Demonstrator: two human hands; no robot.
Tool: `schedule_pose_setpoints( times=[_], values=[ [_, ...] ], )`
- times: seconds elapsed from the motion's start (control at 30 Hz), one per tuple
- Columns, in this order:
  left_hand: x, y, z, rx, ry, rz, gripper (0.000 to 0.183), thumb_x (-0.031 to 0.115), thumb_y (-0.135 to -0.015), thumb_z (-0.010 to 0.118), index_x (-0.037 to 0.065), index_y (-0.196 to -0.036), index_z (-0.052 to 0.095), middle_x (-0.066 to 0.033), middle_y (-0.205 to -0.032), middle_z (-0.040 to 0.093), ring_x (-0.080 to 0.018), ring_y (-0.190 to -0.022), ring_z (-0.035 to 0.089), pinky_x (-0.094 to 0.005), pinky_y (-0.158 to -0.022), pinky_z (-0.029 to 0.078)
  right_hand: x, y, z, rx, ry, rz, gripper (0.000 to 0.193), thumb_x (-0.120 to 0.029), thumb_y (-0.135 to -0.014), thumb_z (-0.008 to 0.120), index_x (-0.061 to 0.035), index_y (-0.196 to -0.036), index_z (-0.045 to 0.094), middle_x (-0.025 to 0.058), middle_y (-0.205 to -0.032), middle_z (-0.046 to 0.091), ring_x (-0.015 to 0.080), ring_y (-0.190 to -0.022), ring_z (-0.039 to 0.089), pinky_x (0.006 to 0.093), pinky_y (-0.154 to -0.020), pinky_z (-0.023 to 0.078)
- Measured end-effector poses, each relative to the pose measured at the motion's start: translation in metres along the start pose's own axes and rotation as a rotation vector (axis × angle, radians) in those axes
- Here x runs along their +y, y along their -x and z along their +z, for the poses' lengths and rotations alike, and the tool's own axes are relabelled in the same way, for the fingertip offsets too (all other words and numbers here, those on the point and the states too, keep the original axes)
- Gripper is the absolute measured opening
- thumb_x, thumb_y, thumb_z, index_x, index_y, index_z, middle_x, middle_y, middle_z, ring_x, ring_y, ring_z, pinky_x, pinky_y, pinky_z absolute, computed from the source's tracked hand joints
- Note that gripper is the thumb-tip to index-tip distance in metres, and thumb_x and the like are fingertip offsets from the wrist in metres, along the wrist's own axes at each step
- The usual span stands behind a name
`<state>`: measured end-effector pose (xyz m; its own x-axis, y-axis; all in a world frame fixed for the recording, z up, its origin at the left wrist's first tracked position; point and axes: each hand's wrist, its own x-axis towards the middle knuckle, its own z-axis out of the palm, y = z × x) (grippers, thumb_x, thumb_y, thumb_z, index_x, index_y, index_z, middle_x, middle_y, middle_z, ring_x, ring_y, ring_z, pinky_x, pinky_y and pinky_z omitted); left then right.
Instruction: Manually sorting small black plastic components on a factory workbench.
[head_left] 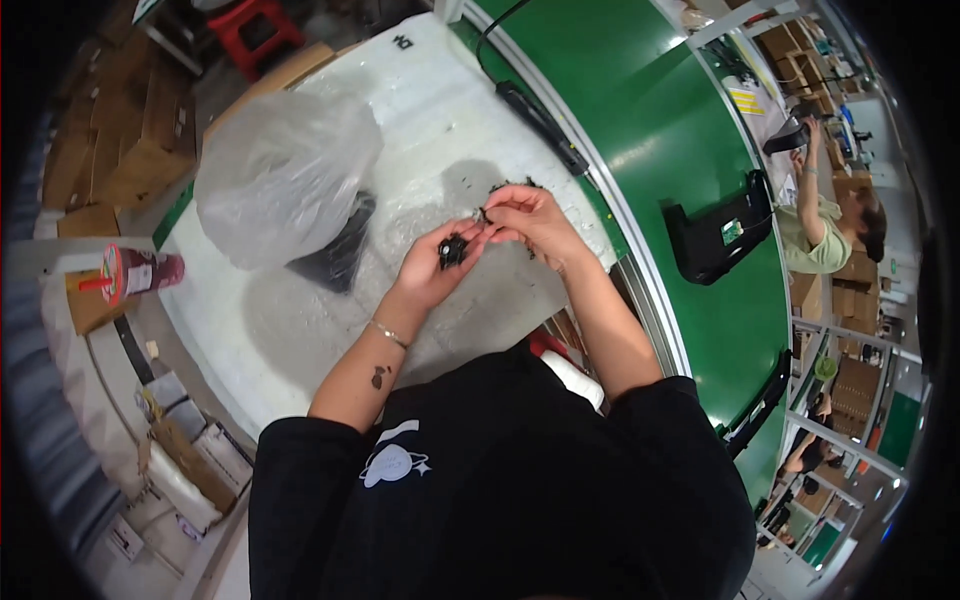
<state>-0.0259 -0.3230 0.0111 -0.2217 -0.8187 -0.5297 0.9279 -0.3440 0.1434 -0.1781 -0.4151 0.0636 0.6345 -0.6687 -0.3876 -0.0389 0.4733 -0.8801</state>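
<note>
My left hand (435, 268) cups a small round black part (453, 250) in its palm above the white table (300, 330). Just to its right, my right hand (523, 217) pinches a tiny pale piece (481, 214) between fingertips, almost touching the black part. A little heap of small black parts (515, 184) lies on the table just beyond my right hand.
A large clear plastic bag (280, 170) and a black bag (340, 250) lie at the left. A green conveyor belt (680, 150) runs along the right with a black holder (715, 235) on it. A long black tool (540, 125) rests at the belt's edge. Another person (830, 225) works beyond the belt. A red-lidded cup (135, 272) stands far left.
</note>
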Motion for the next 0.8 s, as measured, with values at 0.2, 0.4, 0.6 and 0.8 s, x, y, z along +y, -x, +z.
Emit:
schedule_pose_setpoints(
  times=[0.2, 0.4, 0.6, 0.8],
  values=[
    [0.0, 0.008, -0.01, -0.168, 0.026, -0.034, 0.025, 0.019, -0.093, 0.045, -0.001, -0.105, 0.055, -0.0123, -0.105, 0.059, -0.0235, -0.098, 0.058, -0.0377, -0.091, 0.048, -0.002, 0.019, 0.026, -0.138, 0.277, -0.07, 0.012, -0.007, -0.084, 0.062, -0.0007, -0.095, 0.063, 0.0044, -0.091, 0.064, 0.0105, -0.075, 0.061, 0.0215, -0.06, 0.05],
    [-0.005, 0.013, -0.041, -0.071, 0.084, -0.137, 0.024, 0.028, -0.093, 0.047, 0.007, -0.083, 0.052, -0.0046, -0.077, 0.054, -0.0128, -0.063, 0.049, -0.0221, -0.054, 0.043, 0.013, 0.008, 0.007, 0.373, 0.852, -0.242, 0.011, -0.004, -0.081, 0.062, 0.0025, -0.09, 0.065, 0.0082, -0.066, 0.064, 0.0114, -0.054, 0.059, 0.0243, -0.056, 0.048],
    [-0.008, 0.023, -0.051, -0.028, 0.159, -0.225, 0.036, 0.037, -0.092, 0.049, 0.013, -0.068, 0.04, 0.002, -0.061, 0.036, -0.0069, -0.047, 0.029, -0.0173, -0.036, 0.021, 0.046, -0.003, 0.0, 0.236, 1.263, -0.402, 0.025, -0.006, -0.071, 0.069, -0.0041, -0.096, 0.065, 0.0121, -0.093, 0.062, 0.0242, -0.07, 0.063, 0.0333, -0.065, 0.05],
    [-0.013, 0.021, -0.062, 0.045, 0.138, -0.243, 0.034, 0.037, -0.092, 0.05, 0.013, -0.069, 0.041, 0.0012, -0.062, 0.038, -0.0071, -0.047, 0.031, -0.0173, -0.036, 0.022, 0.057, -0.013, 0.009, 0.223, 1.325, -0.382, 0.031, -0.01, -0.07, 0.071, -0.0041, -0.099, 0.061, 0.0131, -0.091, 0.057, 0.0298, -0.074, 0.061, 0.0387, -0.067, 0.05]
  ],
)
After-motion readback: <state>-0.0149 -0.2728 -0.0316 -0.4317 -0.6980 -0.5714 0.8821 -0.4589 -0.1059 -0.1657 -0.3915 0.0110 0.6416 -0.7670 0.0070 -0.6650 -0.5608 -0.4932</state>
